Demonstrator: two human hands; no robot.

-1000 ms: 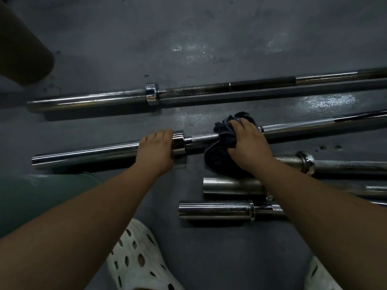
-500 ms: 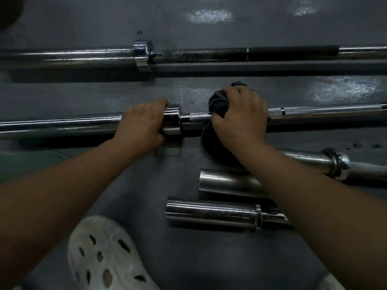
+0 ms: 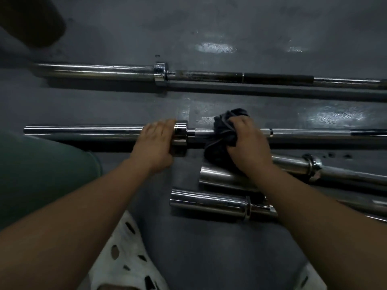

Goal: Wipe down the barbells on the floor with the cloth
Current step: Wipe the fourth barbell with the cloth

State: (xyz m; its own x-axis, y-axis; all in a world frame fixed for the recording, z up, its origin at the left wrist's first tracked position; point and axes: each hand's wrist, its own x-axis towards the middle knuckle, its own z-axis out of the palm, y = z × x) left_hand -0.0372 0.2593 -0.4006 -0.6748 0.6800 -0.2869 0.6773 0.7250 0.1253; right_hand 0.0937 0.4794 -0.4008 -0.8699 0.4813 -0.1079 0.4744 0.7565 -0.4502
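1. Chrome middle bar (image 3: 83, 130) is lying left to right across the grey floor (image 3: 209, 28); every place below is given relative to it.
2. Left hand (image 3: 155, 143) is gripping its thick sleeve, fingers curled over the top, touching the collar (image 3: 180, 130) from the left.
3. Right hand (image 3: 249, 143) is clutching the dark cloth (image 3: 225, 130), which is bunched round the thin shaft just right of the collar. That is where the cloth is sitting now.
4. Wiping appears to be going on at this one spot, so the job is looking partway done at most. The long shaft running right of the cloth is probably waiting its turn.
5. Beyond the middle bar, well apart and parallel, a far bar (image 3: 209, 77) is lying. Dark blotches are showing on its shaft, so it is likely needing a wipe.
6. On the near side of the middle bar, several near bars (image 3: 207, 200) are lying close together, partly under the right forearm. Whether they are clean is not showing.
7. Nearest of all, a white holed shoe (image 3: 125, 258) is standing on the floor.
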